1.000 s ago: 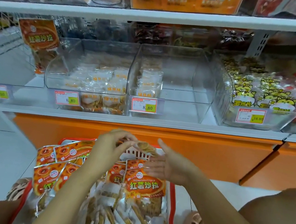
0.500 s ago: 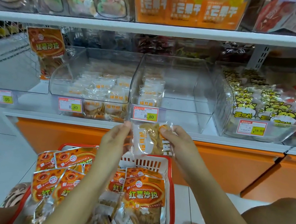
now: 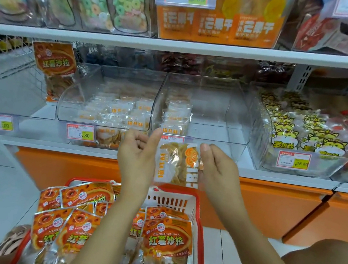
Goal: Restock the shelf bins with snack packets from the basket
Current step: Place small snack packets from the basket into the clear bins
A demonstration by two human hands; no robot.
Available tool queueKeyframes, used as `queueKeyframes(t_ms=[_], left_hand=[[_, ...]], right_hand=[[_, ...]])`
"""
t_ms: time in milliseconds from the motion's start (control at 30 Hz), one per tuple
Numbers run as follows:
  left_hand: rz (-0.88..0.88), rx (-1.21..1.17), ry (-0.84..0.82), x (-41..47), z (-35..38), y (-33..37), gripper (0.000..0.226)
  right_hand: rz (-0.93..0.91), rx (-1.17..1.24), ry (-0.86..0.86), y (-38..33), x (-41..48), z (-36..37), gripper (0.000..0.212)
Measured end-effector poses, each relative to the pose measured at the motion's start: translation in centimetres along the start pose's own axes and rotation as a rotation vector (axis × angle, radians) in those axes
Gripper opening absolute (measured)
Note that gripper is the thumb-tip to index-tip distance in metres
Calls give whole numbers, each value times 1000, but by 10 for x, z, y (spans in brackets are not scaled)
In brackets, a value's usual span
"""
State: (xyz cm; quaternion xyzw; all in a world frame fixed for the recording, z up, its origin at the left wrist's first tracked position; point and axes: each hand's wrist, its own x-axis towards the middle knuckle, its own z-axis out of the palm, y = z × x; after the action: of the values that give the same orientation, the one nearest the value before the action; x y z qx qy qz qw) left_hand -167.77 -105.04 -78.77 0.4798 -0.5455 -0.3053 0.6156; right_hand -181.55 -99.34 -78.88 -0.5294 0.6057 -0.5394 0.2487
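- Since half a second ago, the clear packet (image 3: 177, 164) of pale yellow chips has come up from above the basket (image 3: 202, 223) and now sits level with the front lip of the bins, covering most of a price tag there
- The white shelf (image 3: 52, 146) runs across the whole view on an orange base, with a second shelf of bagged sweets above it
- The red basket stands on the floor below the hands, with white mesh walls and heaped with orange packets (image 3: 167, 238) and clear ones
- The middle bin (image 3: 218, 107) is nearly bare and holds only a short stack of pale packets at its left wall
- The left bin (image 3: 104, 102) is about half full of the same pale packets
- The right bin (image 3: 293, 132) is packed with cat-face packets
- The right grip (image 3: 216, 173) pinches the packet's right edge between thumb and curled fingers
- The left grip (image 3: 136, 155) has its fingers curled and its thumb upright along the packet's left edge; I cannot tell whether it pinches the packet
- A price tag (image 3: 80, 132) on the left bin reads 8.80
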Motion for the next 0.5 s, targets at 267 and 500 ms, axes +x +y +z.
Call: queueKeyframes(t_ms=[267,500], left_hand=[[378,271,-495,61,6,46,42],[581,378,-567,97,27,59,39]], right_hand=[[-287,-675,-405,-38,84,-31,65],[-330,-526,-574,-60,116,-22,25]])
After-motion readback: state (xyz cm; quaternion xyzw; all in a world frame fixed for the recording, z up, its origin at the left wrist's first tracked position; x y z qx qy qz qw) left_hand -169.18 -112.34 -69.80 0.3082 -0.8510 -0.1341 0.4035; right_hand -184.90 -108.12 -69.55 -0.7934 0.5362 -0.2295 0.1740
